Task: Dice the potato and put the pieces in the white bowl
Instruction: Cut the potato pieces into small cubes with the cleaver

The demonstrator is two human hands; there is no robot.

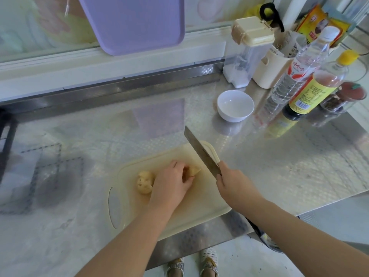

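Note:
A cream cutting board (201,198) lies on the steel counter in front of me. Two potato pieces are on it. My left hand (171,182) grips the right-hand potato piece (194,170), fingers curled over it. The other potato piece (145,184) lies just left of that hand, untouched. My right hand (232,181) holds a cleaver (200,150) by its handle, the blade raised over the board's far right corner, apart from the potato. The white bowl (235,105) stands empty beyond the board, to the right.
Bottles (311,90), a spice jar (343,98), a clear lidded container (242,54) and a cream holder (269,72) crowd the back right. A purple tray (133,23) leans on the wall. The counter edge (279,218) runs near the board's front.

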